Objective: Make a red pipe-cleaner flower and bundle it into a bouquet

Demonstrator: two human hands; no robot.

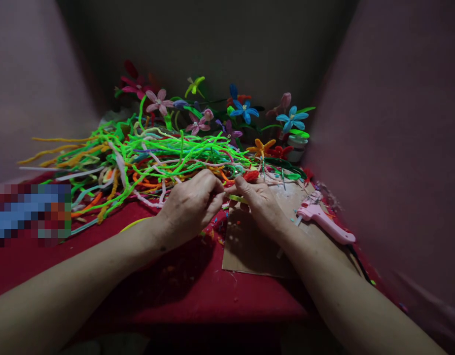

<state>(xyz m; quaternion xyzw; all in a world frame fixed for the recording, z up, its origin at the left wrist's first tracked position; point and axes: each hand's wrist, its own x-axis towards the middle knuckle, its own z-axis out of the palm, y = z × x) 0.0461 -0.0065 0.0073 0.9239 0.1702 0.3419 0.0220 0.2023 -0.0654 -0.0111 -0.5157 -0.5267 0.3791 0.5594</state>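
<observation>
My left hand (193, 202) is closed, its thumb and fingertips pinched together near the middle of the view. Right beside it, my right hand (262, 204) is closed on a yellow-green pipe cleaner (238, 198), whose short length shows under the thumb. The two hands' fingertips meet or nearly meet, and what lies between them is mostly hidden. A yellow strand (136, 223) sticks out behind my left wrist; whether it is the same pipe cleaner I cannot tell. Just behind my right thumb is a red fuzzy piece (251, 175).
Beyond my hands lies a big heap of pipe cleaners (183, 153), mostly green. Pipe-cleaner flowers (245, 112) stand behind, near a white jar (297, 148). A pink glue gun (325, 222) rests on cardboard (245, 246) at right. Red cloth (197, 296) covers the table.
</observation>
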